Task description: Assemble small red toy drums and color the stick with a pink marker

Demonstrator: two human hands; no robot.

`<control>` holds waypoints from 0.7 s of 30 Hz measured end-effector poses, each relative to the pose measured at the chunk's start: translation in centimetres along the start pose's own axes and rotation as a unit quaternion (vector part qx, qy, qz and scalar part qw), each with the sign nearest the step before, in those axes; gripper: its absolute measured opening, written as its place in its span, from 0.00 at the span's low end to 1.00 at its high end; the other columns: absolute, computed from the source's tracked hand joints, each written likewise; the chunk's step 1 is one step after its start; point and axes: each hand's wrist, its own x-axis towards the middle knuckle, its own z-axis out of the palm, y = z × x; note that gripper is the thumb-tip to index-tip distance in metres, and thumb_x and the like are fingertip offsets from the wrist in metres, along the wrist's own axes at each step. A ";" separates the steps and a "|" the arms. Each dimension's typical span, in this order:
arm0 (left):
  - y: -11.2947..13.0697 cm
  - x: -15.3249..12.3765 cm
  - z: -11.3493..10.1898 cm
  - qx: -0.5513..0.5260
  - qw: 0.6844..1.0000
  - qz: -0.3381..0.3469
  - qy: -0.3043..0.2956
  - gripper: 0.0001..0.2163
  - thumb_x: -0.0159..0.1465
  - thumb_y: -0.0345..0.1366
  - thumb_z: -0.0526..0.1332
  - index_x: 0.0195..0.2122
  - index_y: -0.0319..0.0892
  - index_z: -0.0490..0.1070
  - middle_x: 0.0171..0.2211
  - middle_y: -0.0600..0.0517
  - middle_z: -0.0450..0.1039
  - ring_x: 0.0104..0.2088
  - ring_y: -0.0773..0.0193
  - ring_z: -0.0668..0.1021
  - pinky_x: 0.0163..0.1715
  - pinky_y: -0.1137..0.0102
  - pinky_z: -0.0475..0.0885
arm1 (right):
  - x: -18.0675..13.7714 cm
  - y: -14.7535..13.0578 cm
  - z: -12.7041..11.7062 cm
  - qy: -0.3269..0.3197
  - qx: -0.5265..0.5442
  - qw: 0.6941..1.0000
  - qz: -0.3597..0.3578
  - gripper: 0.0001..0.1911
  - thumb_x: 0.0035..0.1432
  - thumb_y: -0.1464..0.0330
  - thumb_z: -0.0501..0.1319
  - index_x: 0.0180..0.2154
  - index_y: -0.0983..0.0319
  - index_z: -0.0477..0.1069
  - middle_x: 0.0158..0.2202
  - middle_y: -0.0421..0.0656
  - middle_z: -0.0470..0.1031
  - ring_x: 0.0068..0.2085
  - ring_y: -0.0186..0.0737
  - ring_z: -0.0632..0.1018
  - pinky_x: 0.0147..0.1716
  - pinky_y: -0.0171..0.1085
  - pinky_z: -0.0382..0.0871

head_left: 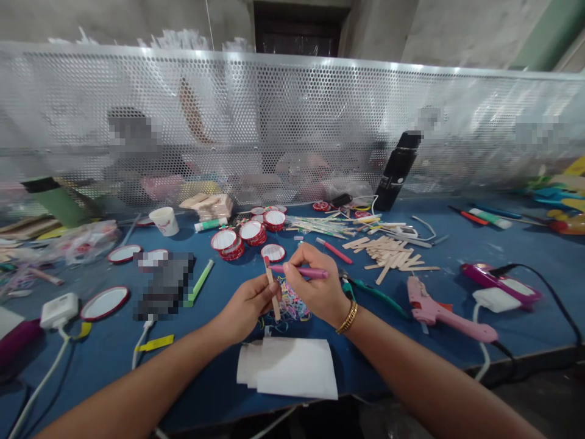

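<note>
Between the thumb and fingers of my left hand [247, 306] a wooden craft stick [275, 303] is held nearly upright. Its top end is coloured red. My right hand [317, 286] grips a pink marker [305, 272], whose tip points left at the stick's coloured end. Just behind and below the hands lies a heap of multicoloured rubber bands [293, 302], partly covered by them. Folded white paper or cloth [297, 367] rests in front of the hands. A round white lid with a red rim [273, 252] lies just beyond the stick.
Loose craft sticks [397, 253] are piled to the right, near green-handled pliers [377, 297] and a pink glue gun [445, 312]. Red-rimmed tins [227, 244] stand behind. On the left are a dark phone [167, 286] and a paper cup [164, 221]. A perforated metal screen [283, 122] borders the table.
</note>
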 end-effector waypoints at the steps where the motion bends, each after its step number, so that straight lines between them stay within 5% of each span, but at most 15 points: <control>1: 0.0 0.0 0.0 -0.002 1.000 -0.002 0.000 0.22 0.57 0.57 0.62 0.28 0.41 0.65 0.20 0.60 0.53 0.20 0.72 0.55 0.22 0.72 0.50 | 0.0 0.0 0.0 -0.003 -0.001 1.000 0.002 0.11 0.56 0.72 0.57 0.23 0.60 0.61 0.22 0.35 0.63 0.25 0.33 0.65 0.27 0.35 0.59; 21: 0.0 -0.1 0.0 0.007 1.000 0.001 0.002 0.21 0.58 0.57 0.62 0.29 0.41 0.65 0.20 0.60 0.54 0.20 0.72 0.56 0.22 0.72 0.51 | 0.0 0.1 0.0 -0.008 -0.009 1.000 0.016 0.12 0.57 0.71 0.56 0.23 0.59 0.59 0.22 0.35 0.61 0.25 0.32 0.64 0.27 0.35 0.58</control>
